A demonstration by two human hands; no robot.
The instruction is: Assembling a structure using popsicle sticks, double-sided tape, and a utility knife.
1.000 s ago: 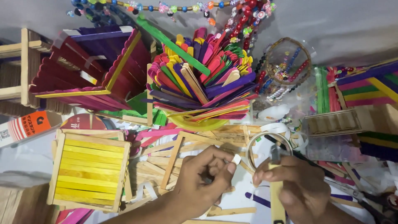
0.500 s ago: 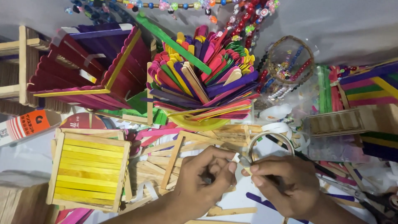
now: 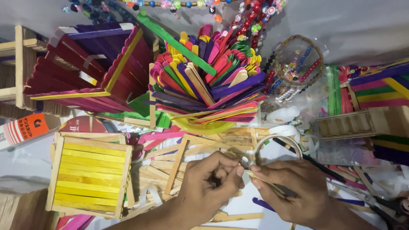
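Two bare hands are working low in the view. The left hand (image 3: 211, 185) is curling its fingers narrow, pinching something too small to make out. The right hand (image 3: 289, 189) is pinching a thin pale wooden craft stick (image 3: 272, 187) between thumb and fingers, and most of that stick is hiding under the hand. The fingertips of both hands are almost touching.

Just above the fingertips one clear round tape ring (image 3: 277, 149) is lying. One thin black stick (image 3: 311, 159) is running under it, toward the right.

Left of the left hand's fingers one square box of yellow and plain wooden sticks (image 3: 89, 174) is sitting. Far above the fingers one yellow cup packed with many coloured sticks (image 3: 204, 81) is standing; there are too many to count. Beside it, further left, one dark red and purple stick box (image 3: 89, 72) is tilting. One round see-through tub of beads (image 3: 298, 59) is standing up to the right. Its beads are blurry.
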